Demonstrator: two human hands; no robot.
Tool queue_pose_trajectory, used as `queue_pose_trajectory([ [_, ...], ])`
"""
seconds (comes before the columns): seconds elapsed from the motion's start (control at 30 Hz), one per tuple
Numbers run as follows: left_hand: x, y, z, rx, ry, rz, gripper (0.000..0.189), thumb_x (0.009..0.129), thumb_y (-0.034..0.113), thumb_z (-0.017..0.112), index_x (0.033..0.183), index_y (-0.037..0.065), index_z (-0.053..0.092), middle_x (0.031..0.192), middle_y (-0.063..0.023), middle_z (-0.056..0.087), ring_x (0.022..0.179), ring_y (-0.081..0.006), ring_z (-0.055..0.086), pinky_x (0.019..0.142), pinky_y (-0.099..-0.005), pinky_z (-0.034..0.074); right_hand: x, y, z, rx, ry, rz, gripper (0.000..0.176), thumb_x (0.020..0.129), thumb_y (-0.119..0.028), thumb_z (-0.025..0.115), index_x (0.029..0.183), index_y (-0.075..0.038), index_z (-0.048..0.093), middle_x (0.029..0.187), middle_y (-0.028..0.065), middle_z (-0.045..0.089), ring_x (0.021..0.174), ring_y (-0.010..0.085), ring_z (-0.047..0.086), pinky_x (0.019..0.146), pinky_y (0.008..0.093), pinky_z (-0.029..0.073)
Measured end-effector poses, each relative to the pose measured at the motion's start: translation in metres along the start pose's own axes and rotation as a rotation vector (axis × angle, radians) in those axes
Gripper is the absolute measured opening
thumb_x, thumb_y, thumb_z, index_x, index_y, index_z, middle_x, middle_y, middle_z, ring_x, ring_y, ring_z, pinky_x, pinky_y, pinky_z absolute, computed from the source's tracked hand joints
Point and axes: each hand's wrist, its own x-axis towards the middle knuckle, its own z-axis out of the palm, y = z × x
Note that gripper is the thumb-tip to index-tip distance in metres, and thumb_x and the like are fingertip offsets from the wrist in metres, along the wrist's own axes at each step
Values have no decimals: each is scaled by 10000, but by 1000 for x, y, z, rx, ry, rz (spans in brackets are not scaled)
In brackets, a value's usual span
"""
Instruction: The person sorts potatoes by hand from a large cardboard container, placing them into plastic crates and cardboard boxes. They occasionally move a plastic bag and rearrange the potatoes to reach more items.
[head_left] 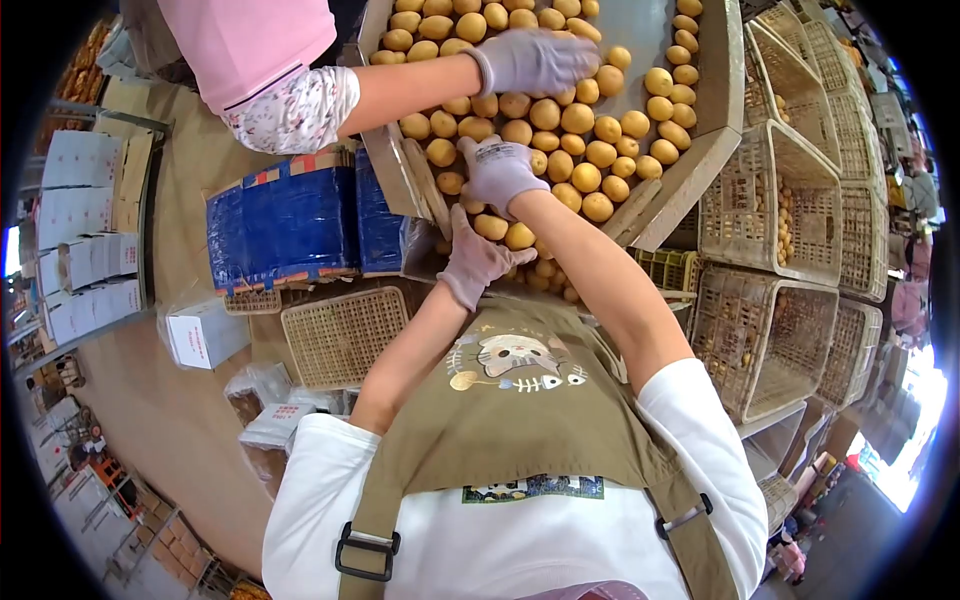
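Observation:
A wooden tray (690,165) tilts toward me, full of round yellow-brown fruits (590,150). My right hand (497,172), in a grey glove, lies on the fruits near the tray's lower left corner, its fingers curled down around one. My left hand (475,262), also gloved, is just below it with fingers spread, touching fruits (505,232) at the tray's low edge. Another person in a pink top reaches in from the upper left, with a gloved hand (535,60) flat on the fruits at the far end.
Woven baskets (765,335) stand stacked at the right, some holding fruits. A flat basket (345,335) and a blue-taped box (290,220) sit at the left. White cartons (85,240) are piled far left, and one small box (205,335) is on the floor.

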Motion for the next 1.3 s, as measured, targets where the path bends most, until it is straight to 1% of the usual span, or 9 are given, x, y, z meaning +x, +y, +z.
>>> queue_pose_trajectory([
  [0.13,-12,-4,15,209,-90,66,936,866,827,317,1569,210,274,1622,-85,282,1480,-407,290,1118,-713,224,-44,28,18,427,392,-77,512,823,-318,687,1283,-147,544,1169,166,626,1073,369,640,888,443,504],
  [0.23,-16,0,20,286,-200,30,875,915,764,275,1547,161,327,1562,-92,389,1434,-387,372,1081,-720,325,-112,68,22,1637,265,-123,620,844,-201,694,1403,-48,475,1204,164,647,939,185,646,783,334,545],
  [0.33,-6,-1,-2,404,-244,208,878,870,690,572,1529,155,346,1558,-49,432,1449,-267,337,1180,-637,196,-197,127,39,2149,588,-196,595,918,-328,608,1428,-58,462,1132,186,668,719,194,634,703,331,565],
  [0.53,-7,9,10,338,-486,-174,819,904,626,531,1534,145,322,1616,-69,322,1473,-370,280,1160,-669,279,-435,280,94,1841,1822,438,438,964,-448,492,1182,-96,635,969,132,701,770,227,665,770,374,572],
  [0.67,-14,-6,37,283,67,-17,911,847,812,351,1563,249,321,1650,-3,266,1527,-351,186,1128,-770,162,-542,304,137,1923,2280,475,486,976,-496,515,1288,-131,438,1149,183,671,940,350,657,927,516,526],
  [0.87,-6,-3,20,248,-50,49,753,938,596,442,1529,143,329,1609,-80,339,1488,-358,274,1147,-715,255,-388,263,83,1644,1455,674,576,1051,-472,435,1511,-134,360,1272,140,639,1000,264,647,988,428,489],
  [1.0,-13,9,6,255,-343,-89,808,939,643,456,1555,147,292,1618,-41,344,1481,-327,291,1187,-635,202,-266,148,30,883,984,259,395,933,-74,642,1325,-34,606,1206,131,682,1116,239,646,977,364,518],
  [1.07,-15,1,13,343,-28,26,775,941,699,319,1561,235,319,1637,-28,313,1507,-364,254,1122,-754,132,-239,122,9,337,640,-150,442,824,-168,707,1251,-70,644,1226,130,664,1141,335,622,1064,477,438],
  [1.3,2,-15,-36,650,71,311,718,930,525,559,1494,120,375,1467,-94,474,1442,-244,354,1173,-574,262,-179,99,30,-57,541,-28,409,850,-293,673,1213,-105,659,1225,107,643,1186,308,580,1146,547,315],
])
